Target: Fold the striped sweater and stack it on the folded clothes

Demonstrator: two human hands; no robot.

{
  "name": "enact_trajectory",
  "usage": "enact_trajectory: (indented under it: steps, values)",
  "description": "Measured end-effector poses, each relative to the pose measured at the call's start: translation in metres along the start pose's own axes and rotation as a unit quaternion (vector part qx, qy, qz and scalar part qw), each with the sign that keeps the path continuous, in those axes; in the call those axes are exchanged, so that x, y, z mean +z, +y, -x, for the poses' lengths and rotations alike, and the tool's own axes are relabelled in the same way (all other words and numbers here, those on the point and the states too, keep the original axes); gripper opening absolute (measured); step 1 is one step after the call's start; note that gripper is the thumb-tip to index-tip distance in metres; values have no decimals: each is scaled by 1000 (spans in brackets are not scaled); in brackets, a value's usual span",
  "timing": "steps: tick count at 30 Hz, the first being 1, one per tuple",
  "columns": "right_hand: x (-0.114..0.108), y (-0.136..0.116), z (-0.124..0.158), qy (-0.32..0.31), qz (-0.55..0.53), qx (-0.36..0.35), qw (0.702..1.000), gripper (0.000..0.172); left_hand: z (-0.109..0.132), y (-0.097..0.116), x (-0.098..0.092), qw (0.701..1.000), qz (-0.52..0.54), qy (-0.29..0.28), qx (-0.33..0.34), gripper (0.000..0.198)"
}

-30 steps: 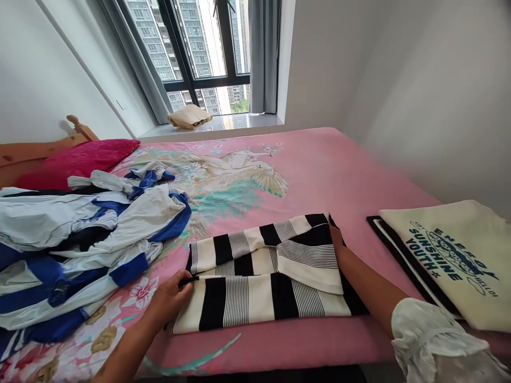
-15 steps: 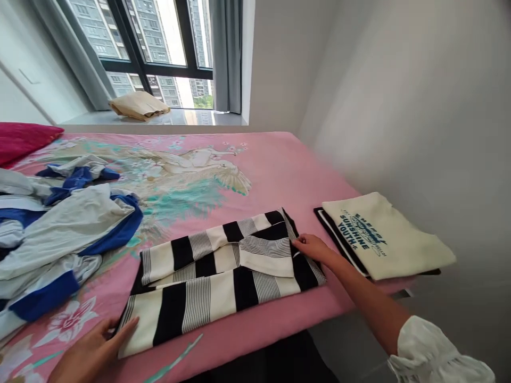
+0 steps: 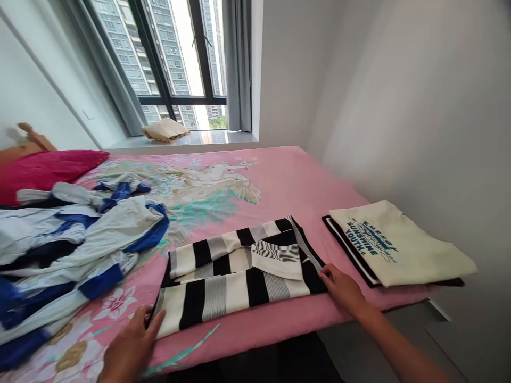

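A black-and-white striped garment point(image 3: 235, 276) lies folded flat on the pink floral bedsheet point(image 3: 303, 186), with one striped flap laid over its middle. My left hand point(image 3: 131, 346) rests at the garment's lower left edge, its fingers apart and touching the cloth. At the right edge, my right hand point(image 3: 343, 290) lays its fingertips on the dark striped fabric. Neither hand visibly grips the cloth.
A rumpled heap of blue-and-white clothes point(image 3: 67, 255) lies left of the garment. To the right, a cream cloth printed "SUNSHINE YOUTH" point(image 3: 399, 247) sits on dark folded fabric point(image 3: 351, 250), near a wall. A red pillow point(image 3: 48, 173) lies at the far left.
My right hand has moved from the garment's upper right area toward its nearer right edge. My left hand has let go of the edge it pinched one second ago. The view has swung slightly.
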State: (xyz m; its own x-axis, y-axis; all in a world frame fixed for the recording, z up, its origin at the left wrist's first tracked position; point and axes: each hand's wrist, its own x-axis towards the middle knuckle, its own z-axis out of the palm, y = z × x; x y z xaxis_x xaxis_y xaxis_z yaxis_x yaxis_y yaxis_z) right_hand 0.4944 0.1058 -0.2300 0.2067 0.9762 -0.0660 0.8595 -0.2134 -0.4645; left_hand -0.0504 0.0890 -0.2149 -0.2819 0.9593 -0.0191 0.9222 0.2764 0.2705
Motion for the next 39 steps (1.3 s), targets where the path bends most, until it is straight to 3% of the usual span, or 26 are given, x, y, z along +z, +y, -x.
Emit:
enact_trajectory:
  steps: [2,5,7,10,14,18,22,25,29,32,35,39]
  values:
    - [6,1,2,43,22,-28,998,27,3,2,1,999,-9,43,17,52]
    - [10,-9,1,121,25,-142,982,28,5,7,4,985,-24,124,118,45]
    - [12,-28,2,116,11,-225,967,29,4,16,6,974,-26,129,187,37]
    - [18,-64,7,64,7,-306,950,29,-6,35,6,964,-15,105,245,32]
    - [39,-96,10,32,52,-357,932,41,-33,59,2,965,-11,84,248,28]
    - [60,-101,3,58,94,-344,932,42,-46,97,7,954,31,19,297,28]
    - [66,-101,-11,78,85,-338,934,34,-35,152,31,906,57,-99,407,38]
    - [59,-101,-18,85,53,-324,941,29,-32,193,51,883,63,-136,445,46]
    - [42,-102,-20,88,5,-305,948,26,-48,229,67,896,75,-115,423,46]
    - [33,-100,-19,77,-11,-312,947,25,-64,236,74,927,61,-105,355,42]
    - [29,-97,-18,48,-10,-317,947,25,-79,225,77,946,45,-118,300,43]
    - [29,-95,-15,-50,1,-321,946,21,-94,191,69,967,27,-130,217,48]
